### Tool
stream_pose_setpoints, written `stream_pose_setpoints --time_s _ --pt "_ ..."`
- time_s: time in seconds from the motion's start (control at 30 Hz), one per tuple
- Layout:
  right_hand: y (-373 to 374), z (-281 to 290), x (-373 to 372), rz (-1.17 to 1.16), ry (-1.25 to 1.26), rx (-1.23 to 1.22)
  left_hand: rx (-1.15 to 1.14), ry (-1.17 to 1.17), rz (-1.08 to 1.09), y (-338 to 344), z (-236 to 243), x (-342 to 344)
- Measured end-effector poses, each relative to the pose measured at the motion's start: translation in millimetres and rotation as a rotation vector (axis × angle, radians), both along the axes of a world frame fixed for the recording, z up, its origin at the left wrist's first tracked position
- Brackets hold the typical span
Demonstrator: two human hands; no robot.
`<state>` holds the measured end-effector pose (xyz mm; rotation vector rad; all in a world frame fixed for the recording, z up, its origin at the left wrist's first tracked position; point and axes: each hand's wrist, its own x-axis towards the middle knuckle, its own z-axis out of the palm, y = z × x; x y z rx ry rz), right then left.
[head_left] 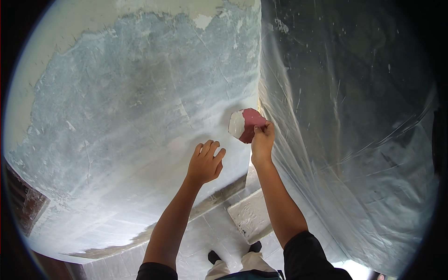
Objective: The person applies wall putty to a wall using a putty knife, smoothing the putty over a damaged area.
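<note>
My right hand (262, 142) pinches a flat reddish-pink putty spreader (252, 122) between thumb and fingers. White putty covers the spreader's left part. It is held at the wall, close to the corner edge; whether it touches the surface I cannot tell. To its left, my left hand (205, 163) is empty, its fingers loosely bent and apart, close to the wall (140, 84). A grey-blue coat with white smears and rough patches covers most of this wall, with a cream border along the top and left.
Clear plastic sheeting (354, 116) hangs in folds over a dark surface on the right. On the floor below stands a rectangular container (249, 212) with white putty, near my feet (233, 254). Dark brown wood (28, 200) shows at the far left.
</note>
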<state>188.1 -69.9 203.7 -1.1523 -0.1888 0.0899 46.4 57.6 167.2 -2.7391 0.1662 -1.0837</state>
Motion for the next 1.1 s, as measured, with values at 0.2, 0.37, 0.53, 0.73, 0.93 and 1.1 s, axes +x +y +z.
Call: stream_pose_setpoints --time_s 0.2,0.37,0.53,0.73,0.93,1.1 --pt "-37 -103 -13 -0.007 0.107 -0.190 -0.258 0.261 0.055 -45 -104 -17" --pt "-82 -196 -38 0.050 0.298 -0.346 -0.352 0.635 0.116 -81 -184 -51" --pt "-128 -286 -54 0.057 0.312 -0.478 -0.506 0.736 0.140 -110 -244 -83" --pt "-189 -375 -84 0.149 0.264 -0.885 -0.584 0.897 0.193 -139 -296 -116" --pt "-205 -394 -113 0.185 0.125 -1.139 -0.633 0.913 0.228 -157 -331 -139" --pt "-213 -408 -123 0.215 0.037 -1.229 -0.717 0.927 0.263 -167 -346 -139"
